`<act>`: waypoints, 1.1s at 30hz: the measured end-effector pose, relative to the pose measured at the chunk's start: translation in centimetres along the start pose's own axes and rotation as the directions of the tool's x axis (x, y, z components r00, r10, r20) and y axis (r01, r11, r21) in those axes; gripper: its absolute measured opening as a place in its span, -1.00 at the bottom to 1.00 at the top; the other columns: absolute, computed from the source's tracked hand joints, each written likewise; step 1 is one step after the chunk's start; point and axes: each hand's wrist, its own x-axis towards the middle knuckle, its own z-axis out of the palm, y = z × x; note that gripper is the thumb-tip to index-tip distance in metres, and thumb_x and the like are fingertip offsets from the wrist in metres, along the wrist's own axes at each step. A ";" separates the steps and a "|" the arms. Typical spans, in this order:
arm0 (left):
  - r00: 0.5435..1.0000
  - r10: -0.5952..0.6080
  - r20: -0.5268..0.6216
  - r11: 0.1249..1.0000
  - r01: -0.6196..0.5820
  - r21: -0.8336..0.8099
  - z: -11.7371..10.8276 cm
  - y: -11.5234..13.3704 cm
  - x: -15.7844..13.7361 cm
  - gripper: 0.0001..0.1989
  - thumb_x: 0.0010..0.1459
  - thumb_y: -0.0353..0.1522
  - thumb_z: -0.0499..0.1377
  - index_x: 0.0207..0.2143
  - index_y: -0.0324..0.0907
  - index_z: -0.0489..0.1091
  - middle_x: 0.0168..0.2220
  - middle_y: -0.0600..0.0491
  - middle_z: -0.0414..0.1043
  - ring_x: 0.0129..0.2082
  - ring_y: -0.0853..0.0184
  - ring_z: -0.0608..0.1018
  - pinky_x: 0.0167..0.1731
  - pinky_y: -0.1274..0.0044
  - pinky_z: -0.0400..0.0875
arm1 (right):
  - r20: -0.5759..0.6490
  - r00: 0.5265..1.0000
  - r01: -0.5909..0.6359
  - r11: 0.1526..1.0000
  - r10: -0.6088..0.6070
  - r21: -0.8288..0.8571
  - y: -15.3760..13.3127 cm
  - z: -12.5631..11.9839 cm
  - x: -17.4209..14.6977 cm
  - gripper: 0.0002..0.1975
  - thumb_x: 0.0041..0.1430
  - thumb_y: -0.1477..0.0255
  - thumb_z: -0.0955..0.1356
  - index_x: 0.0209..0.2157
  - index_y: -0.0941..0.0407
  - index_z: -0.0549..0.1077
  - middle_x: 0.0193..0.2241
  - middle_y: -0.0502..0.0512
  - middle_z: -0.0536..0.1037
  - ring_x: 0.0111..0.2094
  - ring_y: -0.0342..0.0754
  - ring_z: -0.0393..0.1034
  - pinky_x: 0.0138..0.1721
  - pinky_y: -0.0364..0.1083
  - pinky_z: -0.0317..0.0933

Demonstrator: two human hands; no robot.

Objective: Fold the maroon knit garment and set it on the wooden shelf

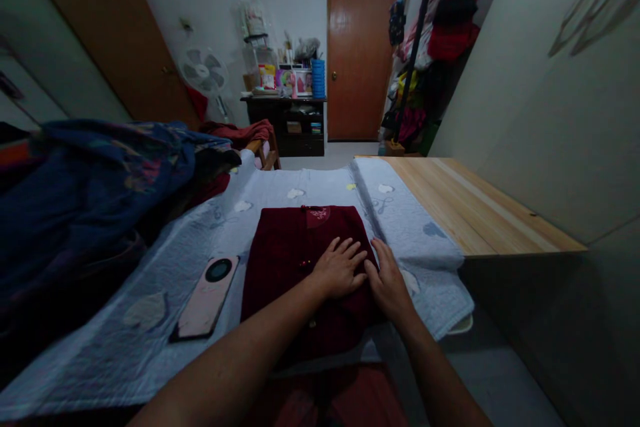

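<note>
A dark red garment, folded into a rough rectangle, lies on a pale blue quilted cover in front of me. Small buttons and an embroidered patch show on its upper face. My left hand rests palm down on the garment, right of its middle, fingers spread. At the garment's right edge is my right hand, its fingers stretched out and its inner side against the cloth. The fingertips of the right hand come close to those of the left. Neither hand grips anything.
A phone lies on the cover left of the garment. Heaped clothes fill the left side. A wooden board adjoins the cover at right, beside a pale cabinet. A dark low cabinet and a door stand at the back.
</note>
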 end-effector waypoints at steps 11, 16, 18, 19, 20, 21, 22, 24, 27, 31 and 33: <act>0.999 -0.025 -0.028 0.995 0.023 -0.096 0.1 -0.3 0.0 -0.55 0.29 -0.30 -0.09 0.21 -0.13 0.19 0.27 0.00 0.17 0.30 0.27 0.12 0.28 0.26 -0.13 | 0.176 0.981 -0.078 0.995 0.087 -0.058 1.9 2.4 -2.5 -0.37 0.27 0.22 0.16 0.29 0.23 0.03 0.29 0.33 0.09 0.30 0.10 -0.04 0.28 0.17 -0.09; 0.998 -0.047 -0.038 0.982 0.039 -0.182 -1.3 -0.4 -0.5 -0.59 0.26 -0.41 -0.09 0.13 -0.14 0.29 0.20 0.01 0.30 0.25 0.32 0.23 0.27 0.32 -0.03 | 0.256 0.966 0.024 0.980 0.028 -0.197 1.9 1.2 -1.7 -0.41 0.20 0.28 0.24 0.23 0.20 0.18 0.23 0.34 0.21 0.26 0.14 0.07 0.24 0.17 -0.01; 0.995 -0.074 -0.069 0.981 0.060 -0.186 -2.5 -0.9 -1.1 -0.59 0.27 -0.41 -0.10 0.13 -0.13 0.28 0.20 0.02 0.28 0.25 0.33 0.22 0.27 0.33 -0.03 | 0.304 0.953 0.088 0.956 0.002 -0.280 1.2 0.3 -0.6 -0.42 0.16 0.29 0.27 0.20 0.19 0.23 0.21 0.34 0.25 0.24 0.16 0.10 0.23 0.17 -0.01; 0.991 -0.098 -0.096 0.982 0.081 -0.171 -3.2 -1.3 -1.4 -0.60 0.28 -0.39 -0.10 0.14 -0.12 0.27 0.22 0.02 0.25 0.27 0.32 0.18 0.27 0.30 -0.05 | 0.323 0.946 0.118 0.939 -0.007 -0.323 0.6 -0.1 0.2 -0.41 0.14 0.29 0.29 0.19 0.20 0.24 0.20 0.34 0.26 0.24 0.17 0.10 0.23 0.17 -0.02; 0.983 -0.133 -0.125 0.983 0.115 -0.145 -3.9 -1.8 -1.8 -0.60 0.29 -0.36 -0.09 0.14 -0.12 0.26 0.25 0.02 0.21 0.29 0.30 0.14 0.28 0.26 -0.08 | 0.334 0.943 0.140 0.921 -0.012 -0.363 -0.1 -0.4 1.1 -0.40 0.13 0.29 0.30 0.18 0.22 0.25 0.20 0.36 0.26 0.24 0.18 0.09 0.23 0.17 -0.02; 0.972 -0.177 -0.153 0.980 0.161 -0.114 -4.5 -2.4 -2.1 -0.59 0.30 -0.33 -0.09 0.16 -0.11 0.25 0.27 0.01 0.16 0.31 0.26 0.10 0.28 0.20 -0.12 | 0.339 0.941 0.155 0.906 -0.013 -0.394 -0.9 -0.7 2.1 -0.40 0.14 0.28 0.29 0.18 0.25 0.25 0.21 0.37 0.25 0.25 0.19 0.07 0.22 0.17 -0.03; 0.958 -0.228 -0.175 0.973 0.217 -0.080 -5.0 -3.1 -2.4 -0.58 0.30 -0.28 -0.08 0.17 -0.11 0.23 0.29 0.00 0.12 0.32 0.22 0.05 0.27 0.14 -0.15 | 0.352 0.936 0.175 0.894 -0.021 -0.412 -1.8 -0.7 3.2 -0.39 0.16 0.28 0.28 0.19 0.28 0.24 0.22 0.38 0.22 0.26 0.18 0.05 0.23 0.16 -0.04; 0.920 -0.336 -0.203 0.941 0.339 -0.023 -5.5 -4.6 -2.9 -0.53 0.29 -0.18 -0.07 0.20 -0.09 0.19 0.32 -0.02 0.04 0.34 0.11 -0.02 0.24 0.03 -0.20 | 0.371 0.928 0.203 0.880 -0.033 -0.429 -3.7 -0.3 5.3 -0.40 0.21 0.26 0.23 0.21 0.29 0.20 0.25 0.37 0.16 0.29 0.15 -0.02 0.24 0.13 -0.08; 0.866 -0.466 -0.184 0.880 0.474 0.002 -4.9 -6.4 -3.3 -0.40 0.24 -0.02 -0.06 0.26 -0.02 0.10 0.36 -0.01 -0.07 0.34 -0.07 -0.10 0.19 -0.08 -0.23 | 0.338 0.941 0.150 0.872 0.019 -0.467 -5.7 1.8 7.5 -0.41 0.27 0.23 0.17 0.26 0.21 0.13 0.31 0.29 0.05 0.32 0.15 -0.13 0.24 0.16 -0.12; 0.829 -0.549 -0.109 0.835 0.549 -0.026 -2.5 -7.3 -3.7 -0.25 0.14 0.09 -0.01 0.32 0.12 -0.09 0.39 0.04 -0.26 0.33 -0.20 -0.20 0.14 -0.15 -0.21 | 0.285 0.945 0.018 0.847 0.159 -0.531 -5.5 5.3 7.6 -0.38 0.27 0.15 0.17 0.30 0.03 0.04 0.35 0.16 -0.07 0.33 0.25 -0.26 0.20 0.33 -0.18; 0.819 -0.563 -0.109 0.825 0.564 -0.032 -1.5 -7.3 -3.8 -0.23 0.13 0.09 0.01 0.33 0.15 -0.15 0.40 0.05 -0.31 0.33 -0.18 -0.24 0.14 -0.14 -0.22 | 0.300 0.932 -0.006 0.839 0.201 -0.544 -4.7 6.5 6.8 -0.39 0.28 0.14 0.16 0.31 -0.01 0.02 0.35 0.13 -0.09 0.34 0.25 -0.28 0.19 0.36 -0.19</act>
